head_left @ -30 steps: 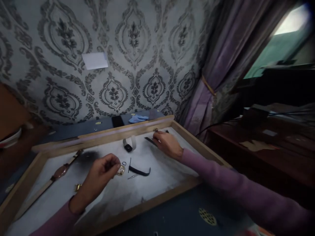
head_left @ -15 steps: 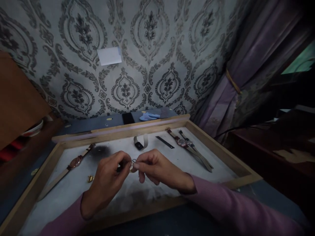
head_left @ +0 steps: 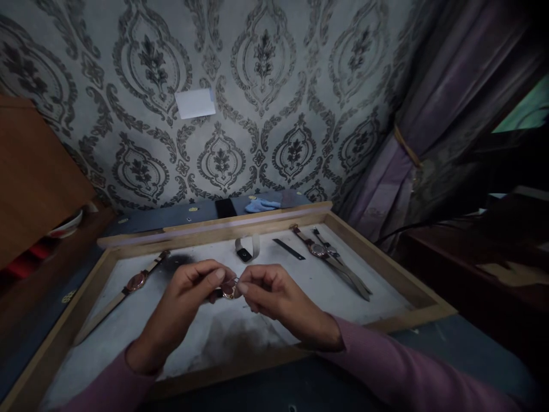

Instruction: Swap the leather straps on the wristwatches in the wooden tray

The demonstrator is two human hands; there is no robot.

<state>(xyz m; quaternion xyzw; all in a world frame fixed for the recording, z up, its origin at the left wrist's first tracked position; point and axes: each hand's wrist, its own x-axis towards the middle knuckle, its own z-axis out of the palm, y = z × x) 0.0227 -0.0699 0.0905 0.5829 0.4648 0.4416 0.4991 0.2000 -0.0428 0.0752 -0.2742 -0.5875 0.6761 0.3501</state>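
Note:
A small round watch (head_left: 229, 290) with a shiny gold-coloured rim is held between my two hands, above the tray. My left hand (head_left: 184, 300) is closed on its left side, thumb and fingers pinched. On the other side my right hand (head_left: 274, 292) pinches the watch's right edge, where a thin loop shows near the fingertips. My fingers cover much of the watch. Just beyond my hands stands a dark square-faced watch (head_left: 245, 255) with a pale band. A dark flat strip (head_left: 289, 249) lies to its right.
The wooden-rimmed tray (head_left: 388, 324) has a pale, smudged floor. One strapped watch (head_left: 136, 281) lies at its left, two more (head_left: 318, 249) at its right. Behind the rim are a black flat object (head_left: 225, 208) and a blue cloth (head_left: 262, 205). A purple curtain (head_left: 384, 177) hangs right.
My left hand has turned, and more of the watch's round face shows between my hands. The small gold-coloured piece left of that hand is out of sight. The view has shifted slightly.

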